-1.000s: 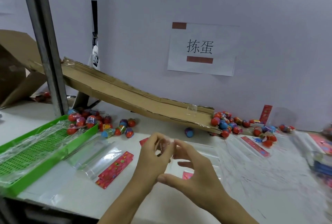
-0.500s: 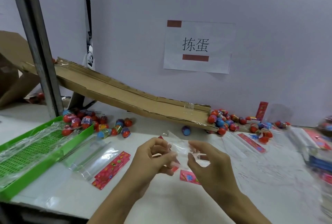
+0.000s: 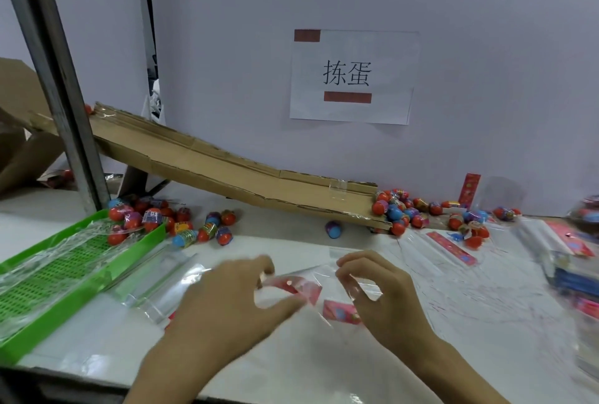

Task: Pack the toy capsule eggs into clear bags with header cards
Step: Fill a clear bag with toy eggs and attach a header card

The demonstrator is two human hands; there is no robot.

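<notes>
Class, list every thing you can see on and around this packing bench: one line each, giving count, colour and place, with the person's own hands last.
clear bag: one, transparent, held between both hands, centre front.
header card: one, pink-red, in the left hand's grip.
loose card: one, pink, on the table under the right hand.
capsule eggs: many, mostly red and blue, at the ramp's foot; another pile by the tray.
single egg: one, blue and purple, under the ramp.
cardboard ramp: one, brown, sloping down to the right.
green tray: one, left front.
empty bags: a stack, clear, beside the tray.
paper sign: one, white, on the wall.
metal post: one, grey, left.
left hand: pinching the card.
right hand: pinching the bag.
</notes>
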